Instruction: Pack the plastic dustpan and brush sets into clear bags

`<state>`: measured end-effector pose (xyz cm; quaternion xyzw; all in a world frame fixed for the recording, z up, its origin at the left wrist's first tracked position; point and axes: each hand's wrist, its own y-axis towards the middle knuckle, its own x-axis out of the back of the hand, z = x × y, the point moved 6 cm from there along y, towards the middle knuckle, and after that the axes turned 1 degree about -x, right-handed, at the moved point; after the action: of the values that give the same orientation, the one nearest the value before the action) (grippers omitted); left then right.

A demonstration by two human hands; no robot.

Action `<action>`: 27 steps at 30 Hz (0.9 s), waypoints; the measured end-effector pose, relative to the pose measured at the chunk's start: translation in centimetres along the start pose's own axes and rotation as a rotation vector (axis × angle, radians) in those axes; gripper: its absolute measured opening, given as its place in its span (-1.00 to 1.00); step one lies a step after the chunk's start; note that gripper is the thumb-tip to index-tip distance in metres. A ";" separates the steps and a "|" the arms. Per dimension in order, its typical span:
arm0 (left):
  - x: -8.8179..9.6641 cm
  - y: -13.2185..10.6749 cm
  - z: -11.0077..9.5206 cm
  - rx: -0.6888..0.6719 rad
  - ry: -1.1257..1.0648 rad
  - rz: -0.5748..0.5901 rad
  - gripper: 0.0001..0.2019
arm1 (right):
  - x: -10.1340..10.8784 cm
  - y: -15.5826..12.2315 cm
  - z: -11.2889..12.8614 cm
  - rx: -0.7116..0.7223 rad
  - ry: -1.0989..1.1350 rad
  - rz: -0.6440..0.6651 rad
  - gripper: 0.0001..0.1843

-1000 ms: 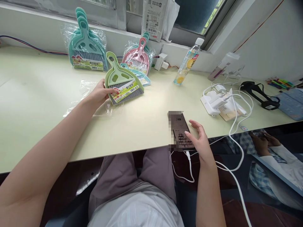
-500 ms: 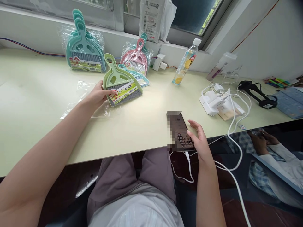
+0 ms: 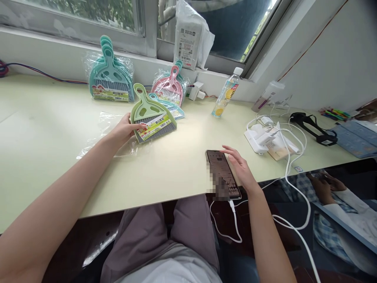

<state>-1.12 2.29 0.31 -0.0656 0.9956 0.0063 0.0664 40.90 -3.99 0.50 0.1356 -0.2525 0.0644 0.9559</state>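
Observation:
My left hand [image 3: 126,129] is closed on the left edge of a light green dustpan [image 3: 147,107], thumb over its label. A small brush with grey bristles [image 3: 161,128] is nested in the pan, with a colourful label card across it. Beneath my left wrist lies a crumpled clear plastic bag [image 3: 106,122]. My right hand [image 3: 240,169] hovers at the upper right of a smartphone [image 3: 221,167], its fingers stretched out over the screen edge. The phone lies at the table's front edge with a white charging cable [image 3: 232,206] plugged in; part of it is blurred out.
Teal dustpan sets [image 3: 110,76] in plastic, a pink set [image 3: 169,88] and a blue one [image 3: 173,110] stand behind. A drink bottle [image 3: 226,94], white power strip [image 3: 255,142], cables and black strapped device [image 3: 312,129] are to the right. Another person's hands [image 3: 325,186] show at lower right.
My right hand has shifted from the phone's right side up toward its top edge. The camera view has tilted up slightly. My left hand keeps its hold on the dustpan.

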 end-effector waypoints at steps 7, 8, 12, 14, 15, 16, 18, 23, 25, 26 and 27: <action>0.2 0.1 0.2 -0.004 -0.003 -0.018 -0.31 | -1.7 2.6 0.4 0.075 -0.190 0.141 -0.46; 0.2 0.1 0.2 -0.006 -0.005 -0.017 -0.32 | -1.8 2.6 0.4 0.080 -0.201 0.148 -0.44; 0.0 0.0 0.1 -0.013 -0.012 -0.008 -0.32 | -1.9 2.5 0.0 0.084 -0.230 0.161 -0.41; 0.0 0.0 0.1 -0.013 -0.009 -0.004 -0.32 | -1.9 2.5 0.0 0.081 -0.228 0.165 -0.41; 0.0 0.0 0.1 -0.013 -0.006 -0.004 -0.32 | -1.9 2.5 0.1 0.077 -0.214 0.164 -0.40; 0.0 0.0 0.1 -0.012 -0.004 -0.005 -0.32 | -1.9 2.4 0.1 0.070 -0.191 0.160 -0.41; 0.1 0.0 0.1 -0.007 -0.003 -0.012 -0.31 | -1.7 2.3 0.3 0.054 -0.135 0.138 -0.42; 0.0 -0.1 0.1 -0.008 -0.012 -0.003 -0.32 | -1.3 2.0 0.5 0.051 -0.072 0.087 -0.45; 0.0 -0.1 0.1 -0.002 -0.014 0.004 -0.32 | -1.3 2.1 0.4 0.050 -0.068 0.080 -0.46; 0.0 -0.1 0.1 0.000 -0.012 0.004 -0.32 | -1.3 2.1 0.4 0.050 -0.065 0.075 -0.46; 0.1 -0.1 0.0 0.000 -0.009 0.002 -0.32 | -1.3 2.1 0.3 0.051 -0.060 0.067 -0.48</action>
<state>-1.16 2.21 0.27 -0.0648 0.9954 0.0069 0.0707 39.25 -2.09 0.62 0.1531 -0.2836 0.0987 0.9415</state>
